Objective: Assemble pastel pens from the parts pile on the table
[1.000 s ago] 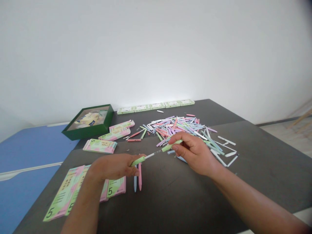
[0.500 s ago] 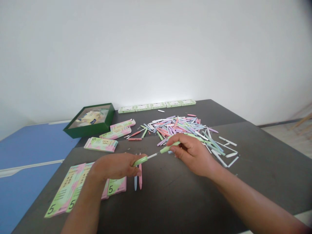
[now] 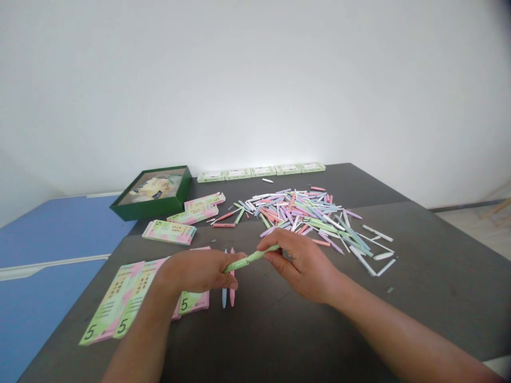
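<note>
My left hand [image 3: 195,271] grips the lower half of a pale green pen [image 3: 251,258], and my right hand [image 3: 297,264] pinches its upper half, so the two hands meet end to end along it. Just below my left fingers, a pink pen [image 3: 232,287] and a pale blue pen [image 3: 224,293] lie side by side on the dark table. My left forearm partly covers a stack of pink and green printed packets [image 3: 114,303] marked 5.
A loose heap of pastel pen parts [image 3: 303,213] spreads across the dark table [image 3: 303,324] beyond my right hand. Further back stand a green open box [image 3: 154,202] and a row of small green-and-white boxes [image 3: 261,172]. A blue table [image 3: 51,234] adjoins on the left.
The two green pen parts have come together, and the white middle section showing between them is now hidden. My hands have moved closer to each other.
</note>
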{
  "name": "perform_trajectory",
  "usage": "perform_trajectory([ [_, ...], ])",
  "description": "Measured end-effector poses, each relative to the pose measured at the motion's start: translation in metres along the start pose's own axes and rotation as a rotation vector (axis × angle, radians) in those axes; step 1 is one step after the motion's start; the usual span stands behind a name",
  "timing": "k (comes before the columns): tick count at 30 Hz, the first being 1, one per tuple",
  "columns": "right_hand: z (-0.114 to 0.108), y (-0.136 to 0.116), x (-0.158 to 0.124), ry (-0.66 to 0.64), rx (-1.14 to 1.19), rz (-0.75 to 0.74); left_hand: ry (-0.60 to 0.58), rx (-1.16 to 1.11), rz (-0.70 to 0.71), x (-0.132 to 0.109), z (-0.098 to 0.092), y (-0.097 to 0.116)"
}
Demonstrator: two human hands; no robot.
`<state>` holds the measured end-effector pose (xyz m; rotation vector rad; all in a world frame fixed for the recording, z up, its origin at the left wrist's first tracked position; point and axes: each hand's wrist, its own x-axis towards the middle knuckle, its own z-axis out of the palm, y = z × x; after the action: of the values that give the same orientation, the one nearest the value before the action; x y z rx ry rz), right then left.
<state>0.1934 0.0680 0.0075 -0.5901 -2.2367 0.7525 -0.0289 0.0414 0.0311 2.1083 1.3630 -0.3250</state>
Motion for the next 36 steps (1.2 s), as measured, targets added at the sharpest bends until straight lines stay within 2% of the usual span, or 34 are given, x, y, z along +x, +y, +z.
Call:
perform_trajectory([
  [7, 0.001, 0.001, -0.002, -0.046, -0.006, 0.011, 0.007, 0.047, -0.007, 0.001, 0.002, 0.002],
  [16, 0.012, 0.002, -0.009, -0.036, 0.016, 0.029, -0.023, 0.022, -0.036, -0.001, 0.003, 0.004],
  [28, 0.003, 0.004, -0.017, -0.148, 0.021, 0.118, -0.045, 0.027, -0.044, -0.003, 0.001, 0.009],
  [32, -0.005, 0.006, -0.013, -0.162, -0.033, 0.096, -0.041, 0.025, -0.040, -0.003, 0.000, 0.012],
  [36, -0.011, 0.008, -0.010, -0.113, -0.079, -0.005, -0.056, 0.043, -0.046, -0.005, -0.001, 0.016],
])
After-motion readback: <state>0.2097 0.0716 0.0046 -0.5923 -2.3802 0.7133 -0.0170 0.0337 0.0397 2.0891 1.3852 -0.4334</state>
